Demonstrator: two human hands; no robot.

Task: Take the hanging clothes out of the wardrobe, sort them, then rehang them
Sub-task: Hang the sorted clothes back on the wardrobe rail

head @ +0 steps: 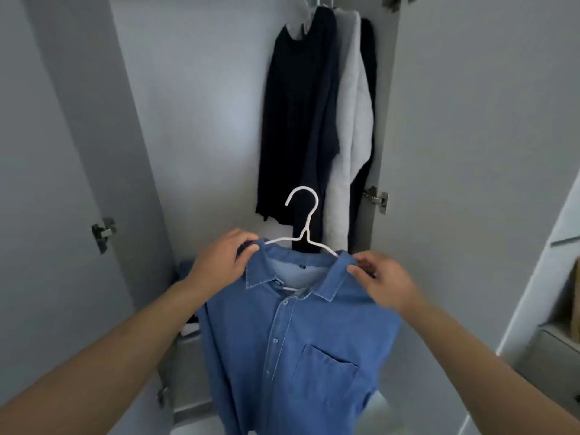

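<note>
A blue denim shirt [292, 334] hangs on a white wire hanger [303, 215] in front of the open wardrobe. My left hand [222, 259] grips the shirt's left shoulder at the hanger's end. At the right shoulder, by the collar, my right hand [381, 281] pinches the cloth. The hanger's hook points up, free of any rail. Up at the right of the wardrobe hang a dark navy garment [298, 120], a pale grey fleece garment [351, 120] and another dark piece [368, 89] behind it.
The wardrobe's back wall [194, 120] is bare on the left. Both doors stand open, with metal hinges at the left [103, 233] and right [376, 199]. Folded items lie low in the wardrobe [188, 328]. A shelf unit [558, 324] stands at the right edge.
</note>
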